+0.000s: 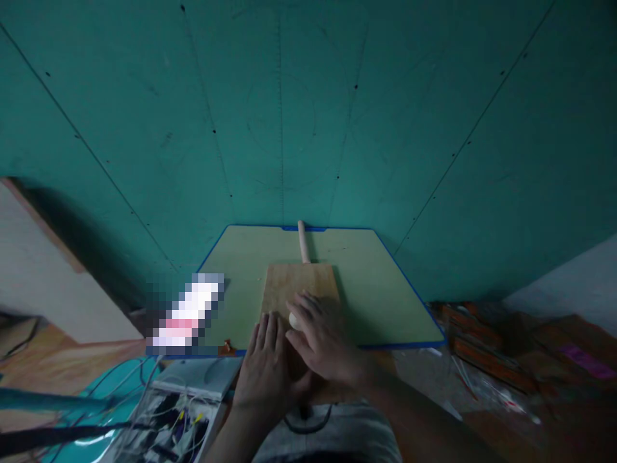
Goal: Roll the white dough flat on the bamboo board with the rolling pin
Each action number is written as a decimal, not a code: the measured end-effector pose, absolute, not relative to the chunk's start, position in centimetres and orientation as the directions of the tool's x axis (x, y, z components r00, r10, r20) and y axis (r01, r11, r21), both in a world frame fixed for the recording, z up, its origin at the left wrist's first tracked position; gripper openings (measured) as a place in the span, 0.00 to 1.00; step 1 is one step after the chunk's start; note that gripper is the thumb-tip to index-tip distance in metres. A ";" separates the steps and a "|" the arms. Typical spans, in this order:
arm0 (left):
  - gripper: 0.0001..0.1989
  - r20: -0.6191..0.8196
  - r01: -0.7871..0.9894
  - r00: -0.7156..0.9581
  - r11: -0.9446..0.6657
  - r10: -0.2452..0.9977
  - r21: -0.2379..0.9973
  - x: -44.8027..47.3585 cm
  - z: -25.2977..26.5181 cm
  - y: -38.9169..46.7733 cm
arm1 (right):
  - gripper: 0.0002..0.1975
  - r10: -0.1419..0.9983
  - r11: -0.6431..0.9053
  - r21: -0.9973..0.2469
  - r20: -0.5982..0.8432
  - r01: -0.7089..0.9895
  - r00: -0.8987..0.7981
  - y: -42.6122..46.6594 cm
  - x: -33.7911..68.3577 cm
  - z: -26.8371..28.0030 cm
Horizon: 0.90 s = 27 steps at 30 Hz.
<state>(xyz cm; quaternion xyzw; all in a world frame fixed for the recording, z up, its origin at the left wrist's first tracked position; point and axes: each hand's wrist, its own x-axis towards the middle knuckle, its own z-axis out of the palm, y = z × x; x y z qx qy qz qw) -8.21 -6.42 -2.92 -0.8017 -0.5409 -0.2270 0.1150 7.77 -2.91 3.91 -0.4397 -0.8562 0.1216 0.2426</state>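
Observation:
A rectangular wooden board [284, 283] lies on a pale green panel with a blue rim [385, 308]. My left hand [265, 360] rests flat on the board's near left part, its fingers stretched out and close together. My right hand [318, 337] is bent over the board's near right part, with thumb and forefinger around a small pale round lump [294, 321]. My hand hides much of the lump. A pale wooden stick [303, 241] extends from the board's far edge to the panel's back edge; I cannot tell whether it is joined to the board.
A green wall [308, 116] rises behind the panel. On the panel's left lies a bright, pixelated patch [187, 315]. An open box of cables [178, 418] stands at the lower left. Brown clutter [482, 347] lies on the right floor.

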 end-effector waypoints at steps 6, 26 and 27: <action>0.53 0.473 0.910 0.345 -0.413 0.811 0.045 -8.8 -2.9 -6.9 | 0.24 0.864 0.492 -0.247 0.254 0.835 -0.434 3.1 3.6 3.8; 0.41 0.403 0.931 0.253 -0.335 0.880 0.146 -7.9 -1.2 -6.2 | 0.23 0.781 0.621 -0.507 0.336 0.597 -0.527 0.6 12.1 1.8; 0.41 0.408 0.932 0.250 -0.333 0.878 0.144 -7.9 -1.3 -6.2 | 0.22 0.775 0.630 -0.503 0.358 0.592 -0.521 -0.5 11.8 2.1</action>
